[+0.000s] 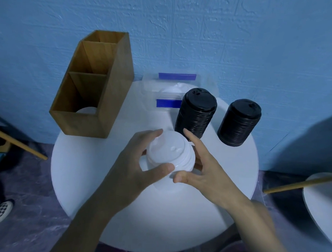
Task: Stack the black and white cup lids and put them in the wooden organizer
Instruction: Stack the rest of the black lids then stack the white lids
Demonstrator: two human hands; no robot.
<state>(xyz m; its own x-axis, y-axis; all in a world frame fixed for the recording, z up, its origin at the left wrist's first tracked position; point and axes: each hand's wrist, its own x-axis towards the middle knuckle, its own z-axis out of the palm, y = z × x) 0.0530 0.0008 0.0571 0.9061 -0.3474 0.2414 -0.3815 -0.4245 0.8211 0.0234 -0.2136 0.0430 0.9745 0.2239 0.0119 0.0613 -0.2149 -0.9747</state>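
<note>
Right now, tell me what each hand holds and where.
The left hand grips the white lid stack by its top rim, thumb near, fingers far. The right hand rests open against its right side.

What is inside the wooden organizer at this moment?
The wooden organizer has three compartments. A white lid shows low in the nearest one, partly covered by its front wall. The two farther compartments show only wood; their floors are hidden by the dividers.
</note>
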